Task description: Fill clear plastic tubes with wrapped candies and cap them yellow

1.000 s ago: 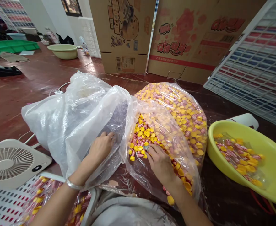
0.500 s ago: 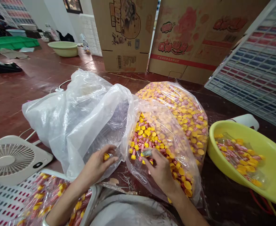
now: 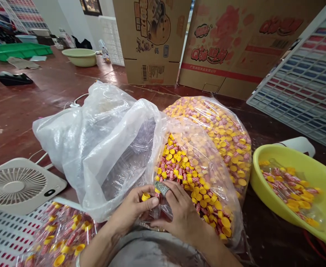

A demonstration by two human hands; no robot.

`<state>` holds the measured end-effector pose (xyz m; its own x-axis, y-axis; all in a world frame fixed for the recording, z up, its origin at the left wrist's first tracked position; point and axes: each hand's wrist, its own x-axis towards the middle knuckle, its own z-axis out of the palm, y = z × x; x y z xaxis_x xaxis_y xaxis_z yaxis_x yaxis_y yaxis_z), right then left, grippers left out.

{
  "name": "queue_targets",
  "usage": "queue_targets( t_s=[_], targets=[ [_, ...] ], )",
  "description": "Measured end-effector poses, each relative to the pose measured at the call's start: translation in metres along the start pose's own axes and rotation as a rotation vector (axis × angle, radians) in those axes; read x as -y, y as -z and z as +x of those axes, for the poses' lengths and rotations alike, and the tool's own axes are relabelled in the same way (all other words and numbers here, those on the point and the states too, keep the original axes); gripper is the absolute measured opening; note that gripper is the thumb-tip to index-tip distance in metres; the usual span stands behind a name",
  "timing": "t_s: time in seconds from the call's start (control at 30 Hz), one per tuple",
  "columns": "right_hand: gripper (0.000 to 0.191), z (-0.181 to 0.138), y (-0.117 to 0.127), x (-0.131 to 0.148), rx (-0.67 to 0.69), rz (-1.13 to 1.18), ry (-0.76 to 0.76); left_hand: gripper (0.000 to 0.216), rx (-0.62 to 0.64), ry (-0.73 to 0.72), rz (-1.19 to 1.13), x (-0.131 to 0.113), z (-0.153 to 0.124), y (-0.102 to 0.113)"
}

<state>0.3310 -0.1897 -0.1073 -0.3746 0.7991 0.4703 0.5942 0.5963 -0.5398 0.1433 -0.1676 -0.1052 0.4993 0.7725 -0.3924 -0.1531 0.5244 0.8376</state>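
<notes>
My left hand is closed, with a small yellow-capped piece pinched by the fingertips. Close against it, my right hand has its fingers curled round a second yellow-capped piece with a red-and-white body; a grey wrap covers one fingertip. Something clear shows below the fingers, its shape partly hidden. Beyond the right hand, an open clear bag holds many red-and-white pieces with yellow caps. A white translucent sack lies open on the left, clear plastic items inside.
A white basket of filled clear tubes stands at lower left, below a fan. The yellow basin at right holds more filled tubes. Another full bag lies behind. Cardboard boxes and a white rack stand farther back.
My hands have come together from either side, the right one leaving the pile in the bag. The yellow-capped piece in my left hand is now beside the right fingers. The view has shifted slightly.
</notes>
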Motion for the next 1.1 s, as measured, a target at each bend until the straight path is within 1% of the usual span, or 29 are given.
queue_targets(
  t_s=[0.07, 0.13, 0.2, 0.23, 0.27, 0.3, 0.33, 0.37, 0.4, 0.43, 0.47, 0.5, 0.53, 0.57, 0.63, 0.67, 0.7, 0.77, 0.83, 0.9, 0.97, 1.0, 1.03, 1.1],
  targets=[
    [0.062, -0.002, -0.009, 0.001, -0.06, -0.08, 0.013, 0.039, -0.014, 0.015, -0.023, 0.006, 0.004, -0.003],
    [0.057, -0.002, -0.015, 0.005, -0.084, -0.1, 0.008, 0.039, 0.012, 0.008, 0.019, 0.009, 0.008, -0.005],
    [0.063, -0.001, -0.015, 0.008, -0.012, -0.078, 0.006, 0.037, 0.058, -0.038, 0.151, 0.007, 0.012, -0.005],
    [0.069, 0.0, -0.012, 0.008, 0.048, -0.064, 0.01, 0.035, 0.051, -0.069, 0.297, 0.004, 0.014, -0.003],
    [0.075, 0.0, -0.008, 0.006, 0.108, -0.059, 0.009, 0.029, 0.009, -0.101, 0.485, 0.0, 0.016, 0.0],
    [0.08, 0.0, -0.002, 0.002, 0.15, -0.069, -0.005, 0.022, -0.067, -0.131, 0.673, -0.006, 0.017, 0.006],
    [0.079, -0.002, 0.005, -0.004, 0.162, -0.097, -0.034, 0.018, -0.178, -0.158, 0.86, -0.013, 0.019, 0.013],
    [0.07, -0.005, 0.013, -0.013, 0.142, -0.143, -0.079, 0.018, -0.304, -0.173, 1.039, -0.022, 0.02, 0.022],
    [0.054, -0.009, 0.02, -0.022, 0.107, -0.205, -0.136, 0.023, -0.431, -0.165, 1.217, -0.03, 0.021, 0.031],
    [0.033, -0.014, 0.027, -0.032, 0.076, -0.276, -0.194, 0.029, -0.535, -0.133, 1.384, -0.038, 0.023, 0.041],
    [0.013, -0.019, 0.032, -0.041, 0.072, -0.347, -0.241, 0.036, -0.61, -0.082, 1.539, -0.045, 0.026, 0.051],
    [0.006, -0.025, 0.036, -0.047, 0.097, -0.409, -0.272, 0.04, -0.657, -0.028, 1.685, -0.05, 0.029, 0.059],
    [0.013, -0.029, 0.038, -0.051, 0.146, -0.458, -0.291, 0.042, -0.676, 0.02, 1.79, -0.054, 0.032, 0.067],
    [0.014, -0.033, 0.037, -0.053, 0.207, -0.496, -0.305, 0.041, -0.672, 0.051, 1.837, -0.055, 0.036, 0.072],
    [0.008, -0.038, 0.03, -0.048, 0.31, -0.544, -0.328, 0.036, -0.651, 0.06, 1.848, -0.051, 0.043, 0.076],
    [0.007, -0.039, 0.025, -0.044, 0.344, -0.561, -0.342, 0.035, -0.64, 0.056, 1.852, -0.048, 0.046, 0.075],
    [0.011, -0.04, 0.018, -0.039, 0.367, -0.577, -0.357, 0.033, -0.629, 0.046, 1.854, -0.043, 0.048, 0.074],
    [0.019, -0.04, 0.006, -0.033, 0.388, -0.611, -0.381, 0.03, -0.597, 0.009, 1.846, -0.034, 0.048, 0.069],
    [0.022, -0.041, -0.003, -0.032, 0.379, -0.649, -0.382, 0.025, -0.564, -0.025, 1.826, -0.028, 0.044, 0.065],
    [0.022, -0.043, -0.005, -0.035, 0.329, -0.664, -0.369, 0.023, -0.57, -0.069, 1.756, -0.024, 0.033, 0.063],
    [0.018, -0.043, -0.001, -0.04, 0.23, -0.615, -0.367, 0.029, -0.596, -0.154, 1.589, -0.024, 0.019, 0.06],
    [0.014, -0.041, 0.003, -0.041, 0.169, -0.557, -0.375, 0.031, -0.582, -0.199, 1.479, -0.024, 0.011, 0.058],
    [0.012, -0.039, 0.009, -0.041, 0.112, -0.476, -0.383, 0.031, -0.533, -0.236, 1.365, -0.025, 0.003, 0.055],
    [0.018, -0.033, 0.021, -0.039, 0.026, -0.276, -0.389, 0.026, -0.351, -0.256, 1.185, -0.024, -0.009, 0.044]
  ],
)
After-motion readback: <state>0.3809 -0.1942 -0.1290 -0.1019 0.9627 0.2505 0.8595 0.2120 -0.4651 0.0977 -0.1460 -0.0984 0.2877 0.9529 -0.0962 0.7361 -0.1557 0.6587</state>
